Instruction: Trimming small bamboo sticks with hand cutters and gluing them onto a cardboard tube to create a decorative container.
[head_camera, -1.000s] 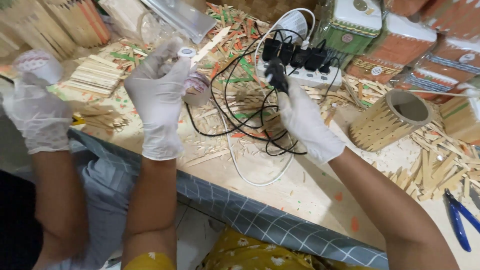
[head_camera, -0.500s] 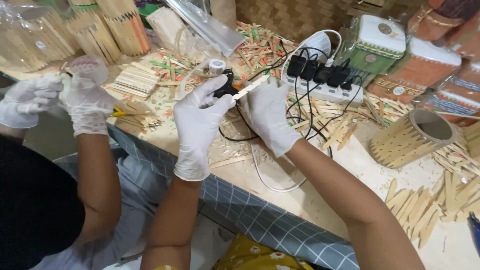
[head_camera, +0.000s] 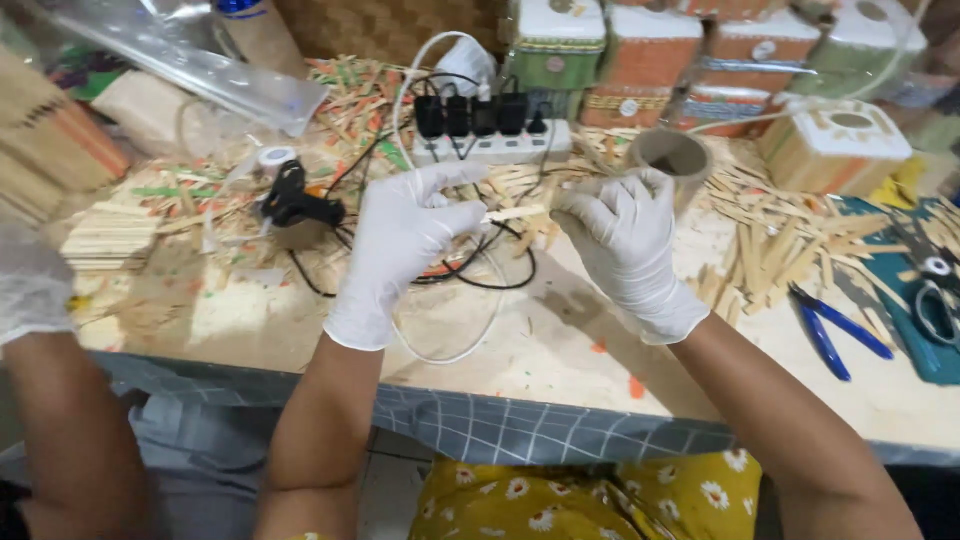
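We hold 1 wooden stick (head_camera: 515, 213) between our 2 gloved hands above the table's (head_camera: 560, 350) middle: left hand (head_camera: 405, 240) pinching one end, right hand (head_camera: 625, 235) closed on the other. The glue gun (head_camera: 295, 205) lies toward the left edge, unheld.

I'm looking at a home craft workshop: a worktable (head_camera: 560, 350) littered with wooden sticks (head_camera: 770, 250), a loaded power strip (head_camera: 490, 148) top centre, blue-handled pliers (head_camera: 835, 330) at right, and finished stick-built boxes (head_camera: 740, 50) along the top.
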